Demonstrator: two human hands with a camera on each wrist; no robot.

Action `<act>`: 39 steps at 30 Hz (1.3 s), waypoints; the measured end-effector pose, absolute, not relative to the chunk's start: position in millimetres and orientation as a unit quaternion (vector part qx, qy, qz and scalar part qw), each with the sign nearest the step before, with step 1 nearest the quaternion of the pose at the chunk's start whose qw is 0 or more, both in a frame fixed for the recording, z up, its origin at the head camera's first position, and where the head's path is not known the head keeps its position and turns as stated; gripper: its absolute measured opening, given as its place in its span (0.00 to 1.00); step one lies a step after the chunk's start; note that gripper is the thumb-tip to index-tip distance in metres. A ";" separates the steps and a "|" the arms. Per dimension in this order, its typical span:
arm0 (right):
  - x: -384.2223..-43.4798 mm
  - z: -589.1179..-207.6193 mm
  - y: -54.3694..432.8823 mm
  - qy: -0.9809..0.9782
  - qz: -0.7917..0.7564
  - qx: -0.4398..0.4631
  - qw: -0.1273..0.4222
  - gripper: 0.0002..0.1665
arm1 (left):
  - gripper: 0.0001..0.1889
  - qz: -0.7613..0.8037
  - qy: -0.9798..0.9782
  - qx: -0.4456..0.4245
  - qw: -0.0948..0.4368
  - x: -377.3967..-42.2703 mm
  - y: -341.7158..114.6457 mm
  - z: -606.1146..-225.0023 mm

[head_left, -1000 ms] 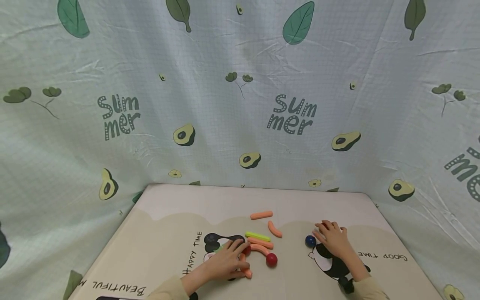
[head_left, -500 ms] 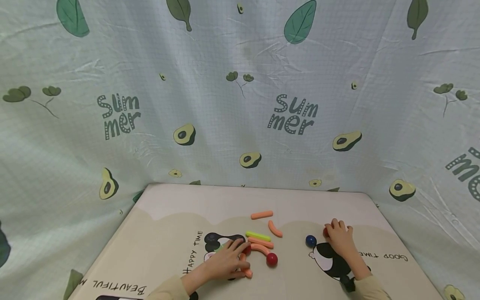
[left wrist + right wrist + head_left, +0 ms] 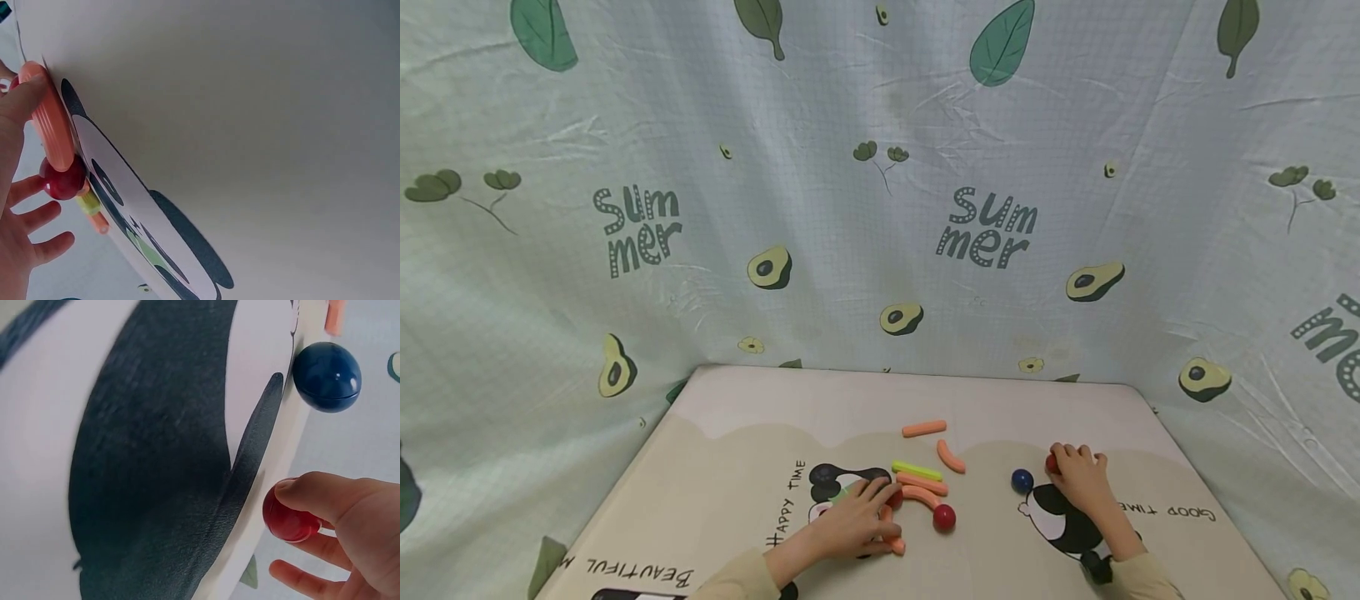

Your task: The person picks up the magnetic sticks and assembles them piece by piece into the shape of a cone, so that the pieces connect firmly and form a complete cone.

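Observation:
My left hand [image 3: 853, 523] rests over a group of pieces. In the left wrist view its thumb touches a ridged orange stick [image 3: 53, 125], and a fingertip meets a red ball [image 3: 62, 181] at the stick's end; the other fingers are spread. On the right, my right hand [image 3: 1081, 482] pinches another red ball [image 3: 289, 515] between thumb and fingers, close to the tabletop. A blue ball [image 3: 327, 377] lies beside that hand, apart from it. Right of the left hand sits a third red ball [image 3: 944, 517], touching a curved orange stick [image 3: 920, 497].
Beyond the left hand lie a yellow-green stick [image 3: 917, 472] and a straight orange stick [image 3: 922, 484]. Farther back are a curved orange stick [image 3: 951, 457] and a straight one [image 3: 923, 429]. The table [image 3: 737, 467] has a printed cover; a patterned curtain [image 3: 835, 208] hangs behind.
My right hand has moved right, away from the blue ball, and the red ball now shows at its fingertips. The left hand has stayed in place.

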State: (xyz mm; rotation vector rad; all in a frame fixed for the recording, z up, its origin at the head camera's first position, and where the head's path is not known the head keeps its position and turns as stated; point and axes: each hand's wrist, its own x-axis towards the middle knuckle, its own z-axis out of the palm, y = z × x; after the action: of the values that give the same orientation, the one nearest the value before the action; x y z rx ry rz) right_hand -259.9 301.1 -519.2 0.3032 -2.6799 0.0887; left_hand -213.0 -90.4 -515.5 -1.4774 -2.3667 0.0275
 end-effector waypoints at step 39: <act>-244.7 -499.9 257.1 -0.913 0.112 0.256 0.297 0.26 | 0.10 0.004 -0.838 -0.511 0.191 -213.4 -87.1 -517.5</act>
State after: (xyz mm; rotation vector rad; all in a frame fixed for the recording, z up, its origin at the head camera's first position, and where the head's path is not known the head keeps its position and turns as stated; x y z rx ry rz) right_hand -244.7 257.1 -499.9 0.6809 -2.4270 0.2967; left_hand -213.4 -87.1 -517.5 -1.4343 -2.3548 0.0117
